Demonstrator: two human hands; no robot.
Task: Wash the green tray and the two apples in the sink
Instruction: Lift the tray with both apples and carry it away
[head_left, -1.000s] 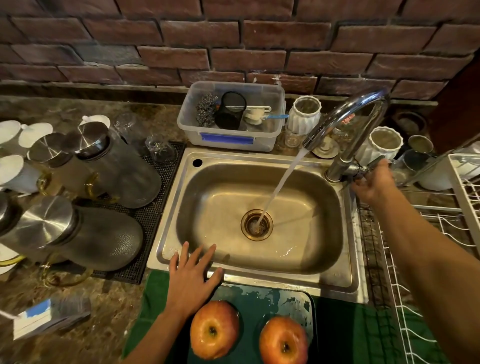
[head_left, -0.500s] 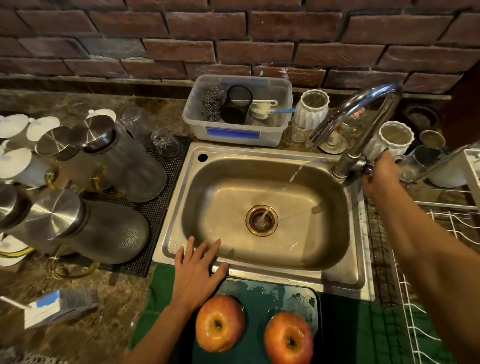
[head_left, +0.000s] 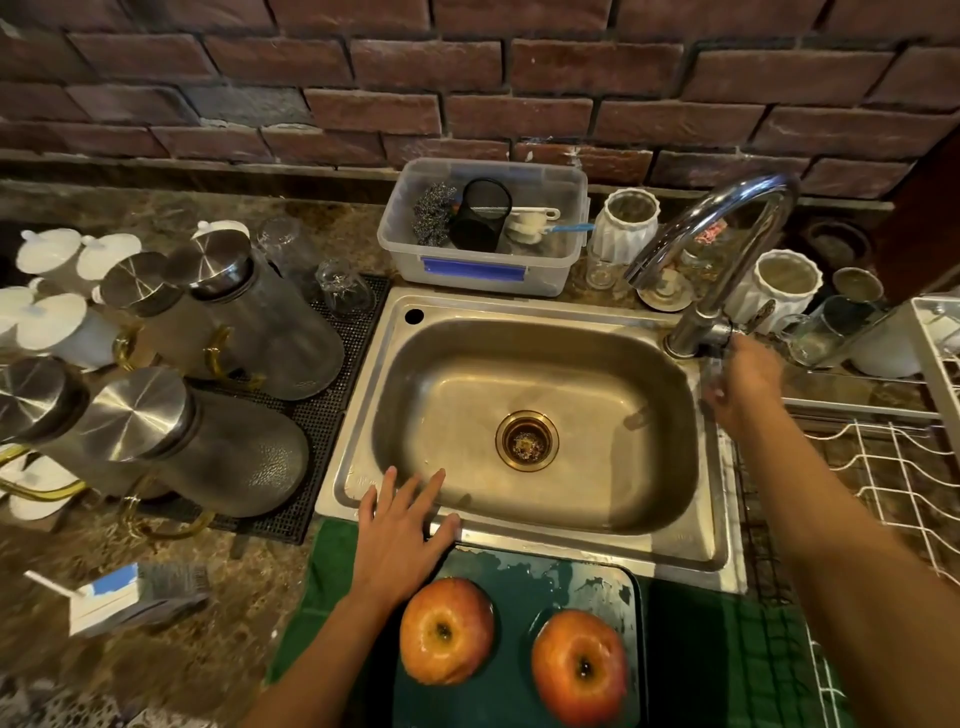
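The dark green tray (head_left: 545, 577) lies wet on the counter just in front of the steel sink (head_left: 535, 415). Two red-yellow apples rest on it, one on the left (head_left: 445, 630) and one on the right (head_left: 579, 666). My left hand (head_left: 402, 535) lies flat with fingers spread on the sink's front rim, touching the tray's far left corner. My right hand (head_left: 740, 384) is blurred, just below the tap's lever (head_left: 727, 332), holding nothing that I can make out. No water runs from the curved tap (head_left: 711, 228).
Glass jugs (head_left: 208, 447) with steel lids lie on a black mat at the left. A clear tub (head_left: 483, 228) of scrubbers stands behind the sink. White cups (head_left: 784, 286) stand by the tap. A white wire rack (head_left: 904, 467) lies at the right. A green cloth (head_left: 727, 660) lies under the tray.
The water stream thinned and then stopped. My right hand has come off the tap lever and dropped slightly toward me. My left hand stays on the sink rim.
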